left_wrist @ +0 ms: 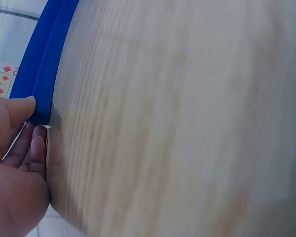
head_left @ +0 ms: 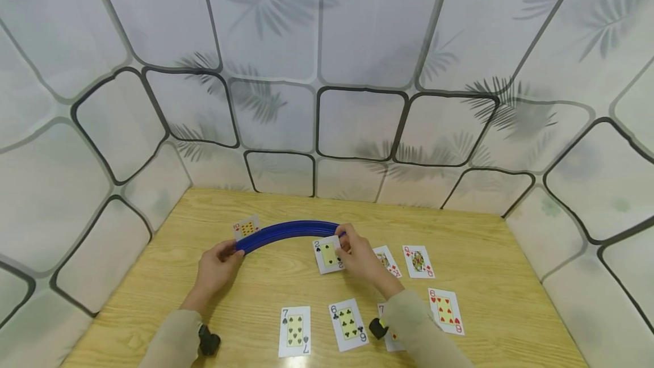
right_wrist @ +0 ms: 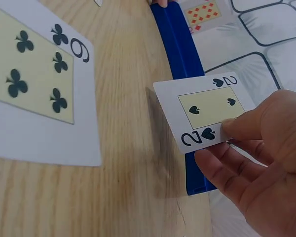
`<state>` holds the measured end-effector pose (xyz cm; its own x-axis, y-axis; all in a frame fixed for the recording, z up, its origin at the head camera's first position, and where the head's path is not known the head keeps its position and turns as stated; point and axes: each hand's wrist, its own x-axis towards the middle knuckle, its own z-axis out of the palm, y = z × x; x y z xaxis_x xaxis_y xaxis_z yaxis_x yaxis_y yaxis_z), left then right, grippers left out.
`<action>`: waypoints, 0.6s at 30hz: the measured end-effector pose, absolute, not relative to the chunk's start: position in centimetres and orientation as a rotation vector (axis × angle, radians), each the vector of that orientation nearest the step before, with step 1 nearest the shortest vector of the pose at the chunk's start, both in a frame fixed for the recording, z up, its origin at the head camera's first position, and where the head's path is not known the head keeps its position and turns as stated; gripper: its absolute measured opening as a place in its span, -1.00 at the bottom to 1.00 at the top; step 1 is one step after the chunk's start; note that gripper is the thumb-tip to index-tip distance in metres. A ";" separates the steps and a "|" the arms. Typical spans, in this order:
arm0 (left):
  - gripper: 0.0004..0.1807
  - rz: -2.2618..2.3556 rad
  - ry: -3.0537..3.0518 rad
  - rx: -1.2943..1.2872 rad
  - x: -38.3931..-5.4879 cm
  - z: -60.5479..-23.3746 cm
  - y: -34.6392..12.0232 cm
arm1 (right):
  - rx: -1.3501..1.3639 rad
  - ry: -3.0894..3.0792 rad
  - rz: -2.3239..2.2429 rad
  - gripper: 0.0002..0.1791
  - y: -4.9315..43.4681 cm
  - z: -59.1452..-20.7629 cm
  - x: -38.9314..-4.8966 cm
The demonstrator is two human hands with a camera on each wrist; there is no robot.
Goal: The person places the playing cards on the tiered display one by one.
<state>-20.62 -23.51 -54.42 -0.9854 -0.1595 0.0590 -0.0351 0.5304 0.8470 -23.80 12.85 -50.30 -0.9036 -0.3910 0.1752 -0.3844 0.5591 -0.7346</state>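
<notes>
A curved blue card holder stands near the back of the table, with a ten of diamonds upright at its left end. My left hand grips that end; in the left wrist view the thumb lies on the blue holder and the fingers curl below. Between thumb and fingers, my right hand pinches a two of spades. The right wrist view has this two of spades in front of the holder's right part, above the table. Whether it touches the holder, I cannot tell.
Face up in front lie a seven of spades, a six of clubs and another seven, partly under my right forearm. A king of diamonds, a queen of diamonds and a red heart card lie rightward. Patterned walls enclose the table.
</notes>
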 end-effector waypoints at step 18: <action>-0.54 -1.478 -2.637 0.176 -20.5 -54.3 -23.5 | -0.662 2.757 -1.287 -0.71 10.4 -49.3 -25.3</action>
